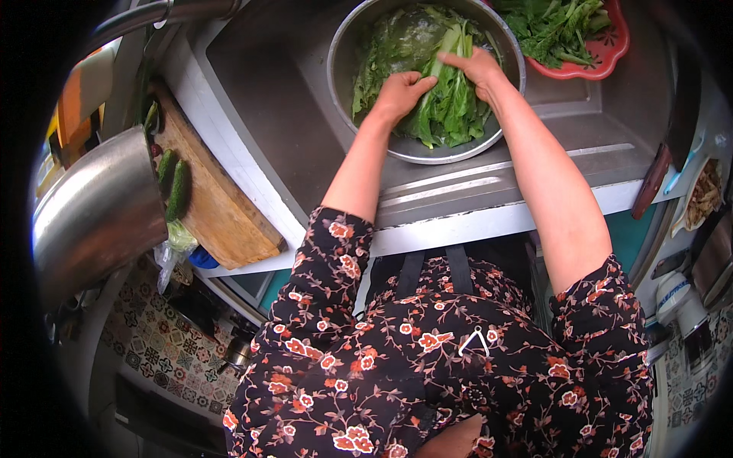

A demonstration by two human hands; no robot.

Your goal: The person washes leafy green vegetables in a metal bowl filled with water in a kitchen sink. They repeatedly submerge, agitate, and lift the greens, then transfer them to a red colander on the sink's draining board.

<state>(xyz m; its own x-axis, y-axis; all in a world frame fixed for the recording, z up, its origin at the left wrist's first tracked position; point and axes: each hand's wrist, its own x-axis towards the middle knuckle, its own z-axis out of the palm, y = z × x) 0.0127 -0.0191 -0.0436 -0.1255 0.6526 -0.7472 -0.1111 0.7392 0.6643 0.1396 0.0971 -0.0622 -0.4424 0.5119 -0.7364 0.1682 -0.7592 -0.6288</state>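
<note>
Wet leafy greens [447,103] lie bunched in a steel bowl [340,57].

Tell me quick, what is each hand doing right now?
Left hand: closed around the bunch of leafy greens in the steel bowl.
Right hand: gripping the pale stem end of the same bunch.

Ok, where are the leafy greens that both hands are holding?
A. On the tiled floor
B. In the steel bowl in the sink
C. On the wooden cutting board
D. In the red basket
B: the left hand and right hand grip the leafy greens inside the round steel bowl standing in the sink.
</note>
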